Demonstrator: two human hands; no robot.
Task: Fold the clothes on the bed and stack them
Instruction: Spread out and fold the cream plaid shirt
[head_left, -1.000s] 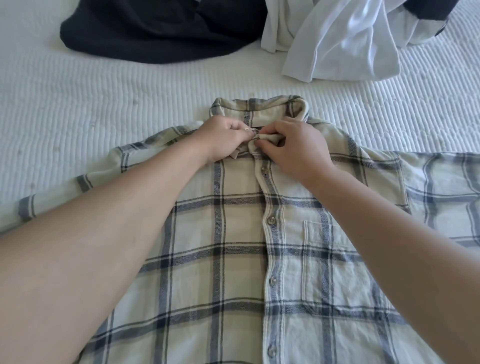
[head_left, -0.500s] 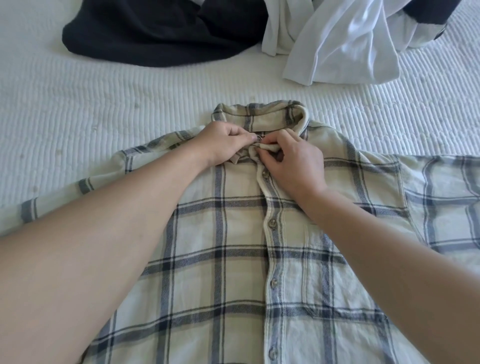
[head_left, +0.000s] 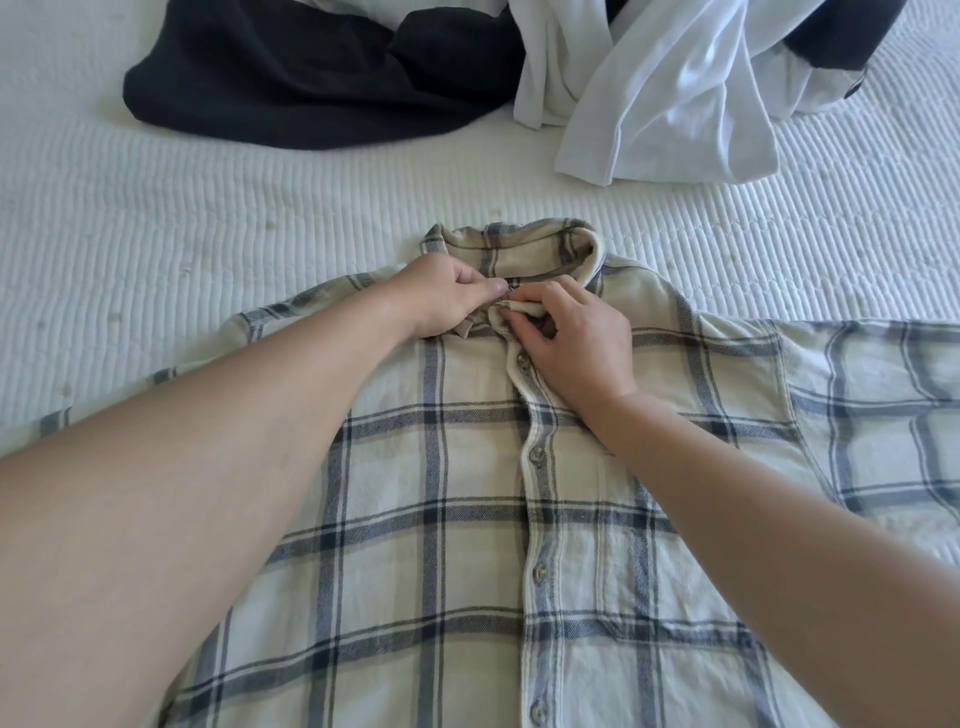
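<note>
Both hands, left hand (head_left: 441, 299) and right hand (head_left: 576, 345), pinching the plaid shirt (head_left: 431, 519) collar (head_left: 524, 249) beneath them

a bedroom in a home: a bed under a white ribbed quilt (head_left: 218, 218) fills the whole view. a plaid button-up shirt (head_left: 441, 519) lies flat at 6 o'clock, with a dark garment (head_left: 311, 88) at 11 o'clock and a crumpled white garment (head_left: 675, 104) at 1 o'clock.
</note>
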